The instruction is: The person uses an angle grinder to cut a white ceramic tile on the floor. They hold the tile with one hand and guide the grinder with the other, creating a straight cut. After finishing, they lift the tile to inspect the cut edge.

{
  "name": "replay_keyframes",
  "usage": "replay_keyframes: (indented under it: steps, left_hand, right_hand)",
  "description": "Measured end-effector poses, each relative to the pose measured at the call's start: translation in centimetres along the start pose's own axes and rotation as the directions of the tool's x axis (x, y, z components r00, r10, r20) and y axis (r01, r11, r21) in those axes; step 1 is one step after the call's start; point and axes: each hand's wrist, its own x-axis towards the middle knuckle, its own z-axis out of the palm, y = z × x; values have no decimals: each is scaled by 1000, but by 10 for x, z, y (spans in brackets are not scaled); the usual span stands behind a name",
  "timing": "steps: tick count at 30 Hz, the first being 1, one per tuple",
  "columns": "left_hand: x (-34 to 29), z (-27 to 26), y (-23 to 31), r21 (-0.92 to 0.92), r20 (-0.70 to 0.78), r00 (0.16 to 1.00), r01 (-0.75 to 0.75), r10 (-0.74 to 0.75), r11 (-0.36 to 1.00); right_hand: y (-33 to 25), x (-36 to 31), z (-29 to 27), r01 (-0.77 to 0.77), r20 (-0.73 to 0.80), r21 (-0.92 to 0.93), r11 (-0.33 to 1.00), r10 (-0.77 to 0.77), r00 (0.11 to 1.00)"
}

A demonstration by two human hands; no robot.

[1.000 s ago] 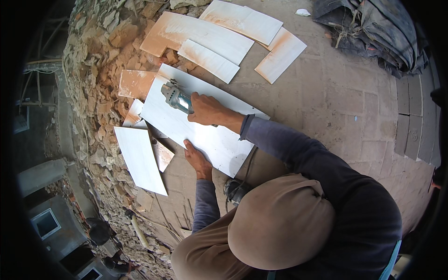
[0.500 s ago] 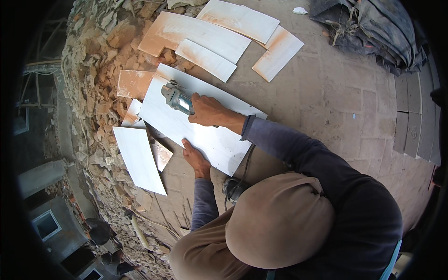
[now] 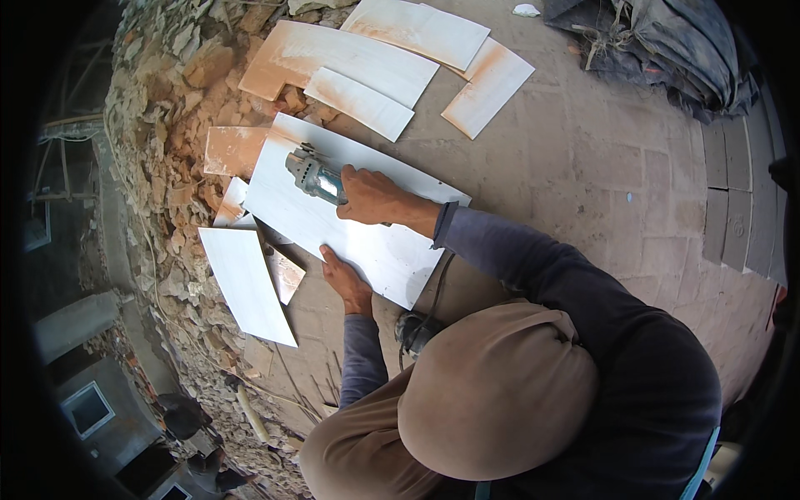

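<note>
A large white tile [image 3: 392, 250] lies slanted on the ground in front of me. My right hand [image 3: 372, 197] is closed round the body of a teal-and-grey angle grinder [image 3: 312, 177], its head over the left part of the tile. Whether the disc touches the surface is hidden. At the tile's near edge, my left hand [image 3: 346, 282] grips with a thumb or finger on top; its other fingers are partly out of sight. A dark cord [image 3: 437, 292] runs from below my right forearm toward my knee.
Beyond are several cut tiles [image 3: 379, 58] with orange dust, and another white piece [image 3: 246, 279] lies left. Broken brick rubble [image 3: 179, 125] covers the left side. A dark tarpaulin [image 3: 667, 50] is heaped far right, near grey slabs [image 3: 737, 192]. Thin rods [image 3: 296, 379] lie near my left arm.
The whole view has shifted slightly, with the tiles a little farther left. The grinder sits slightly farther right over the tile. Both hands keep their grips.
</note>
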Motion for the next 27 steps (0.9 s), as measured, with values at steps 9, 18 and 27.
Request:
replay_keyframes:
  steps: [9, 18, 27]
  left_hand:
    - [-2, 2, 2, 16, -8, 1000, -20, 20, 1000]
    - [0, 0, -1, 10, -32, 999, -16, 16, 1000]
    - [3, -1, -3, -9, -15, 1000, 1, -2, 1000]
  right_hand:
    - [5, -8, 2, 32, -33, -11, 999, -32, 999]
    - [6, -19, -3, 19, -17, 13, 1000, -19, 1000]
    - [5, -32, -10, -19, 1, 17, 1000, 19, 1000]
